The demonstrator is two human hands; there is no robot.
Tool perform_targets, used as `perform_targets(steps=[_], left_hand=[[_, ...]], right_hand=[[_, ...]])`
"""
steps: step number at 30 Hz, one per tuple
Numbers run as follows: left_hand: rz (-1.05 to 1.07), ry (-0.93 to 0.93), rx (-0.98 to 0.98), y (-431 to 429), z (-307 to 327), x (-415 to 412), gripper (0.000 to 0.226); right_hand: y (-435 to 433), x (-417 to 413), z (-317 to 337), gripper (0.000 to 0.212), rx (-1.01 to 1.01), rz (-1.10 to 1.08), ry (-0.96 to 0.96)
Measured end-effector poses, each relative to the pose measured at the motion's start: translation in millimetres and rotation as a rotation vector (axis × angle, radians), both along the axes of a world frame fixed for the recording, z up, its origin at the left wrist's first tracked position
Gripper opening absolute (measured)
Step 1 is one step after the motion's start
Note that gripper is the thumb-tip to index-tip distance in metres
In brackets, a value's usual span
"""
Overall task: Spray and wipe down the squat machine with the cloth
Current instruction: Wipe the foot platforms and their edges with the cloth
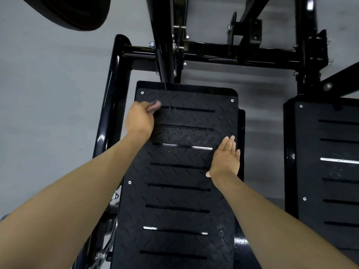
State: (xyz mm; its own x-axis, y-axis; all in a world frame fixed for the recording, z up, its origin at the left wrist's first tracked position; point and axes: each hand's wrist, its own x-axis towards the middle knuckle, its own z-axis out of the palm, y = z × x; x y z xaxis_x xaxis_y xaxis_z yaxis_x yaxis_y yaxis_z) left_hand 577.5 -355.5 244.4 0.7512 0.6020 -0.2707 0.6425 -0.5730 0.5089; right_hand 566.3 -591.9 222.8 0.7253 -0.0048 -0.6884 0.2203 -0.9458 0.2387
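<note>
Head view, looking down onto machine [233, 55]: black tube frame, with cross tube at top and upright tube at left.

Left hand [139, 121]
- Grip: closed, curled tight round cloth [154, 106].
- Cloth: pinkish, bunched, mostly hidden in fist. Small blurred part visible past knuckles.
- Position: pressed to footplate [174, 191] at upper left corner, just below corner screw [142, 92] and beside topmost slot.

Right hand [226, 158]
- Grip: fully open, holding nothing.
- Fingers [230, 144]: straight, close together, pointing up the plate, with thumb tip visible low at left.
- Position: palm down along right edge of same footplate, level with third and fourth slots.
- Contact: touching or just above plate, cannot tell which.
- Spacing: well apart from left hand, with bare tread between.

Footplate
- Black, with diamond tread, crosswise slots and silver screws near edges.
- Bright glare on some slot edges.

Surroundings
- Second footplate [330, 171]: same pattern, at right, apart from first.
- Floor [48, 94]: grey, visible at left and in gap between plates.
- Pad [73, 10]: round, black, at top left.
- Both forearms bare, entering from bottom corners.
</note>
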Motion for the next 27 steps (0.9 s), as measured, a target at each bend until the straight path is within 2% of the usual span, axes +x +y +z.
perform_targets(steps=[1,3,6,11,15,18,24,27], left_hand=[[-0.061,0.015,0.065,-4.1,-1.3,9.7,0.034],[-0.296,0.213,0.240,-14.1,-2.0,19.7,0.051],[-0.451,0.367,0.407,-37.9,-10.1,26.5,0.048],[-0.497,0.317,0.328,-75.9,-13.3,45.1,0.047],[-0.713,0.255,0.234,-117.2,-10.7,58.0,0.054],[-0.821,0.253,0.245,-138.1,-12.7,61.6,0.064],[-0.916,0.169,0.341,-114.1,-17.7,55.0,0.069],[-0.830,0.159,0.366,-86.1,-19.0,45.2,0.068]], right_hand=[[-1.6,1.3,-0.2,0.131,0.004,0.002,-0.007],[-0.9,-0.1,0.3,0.130,0.021,-0.001,-0.004],[-0.8,0.7,0.3,0.129,0.034,0.012,-0.005],[-5.2,0.7,0.6,0.130,0.062,0.012,0.001],[-1.2,2.4,2.0,0.126,0.077,-0.020,0.006],[-0.5,2.6,2.6,0.126,0.078,-0.023,0.009],[-3.4,1.6,4.3,0.127,0.085,-0.008,0.006],[-4.1,1.5,4.3,0.128,0.089,-0.004,0.004]])
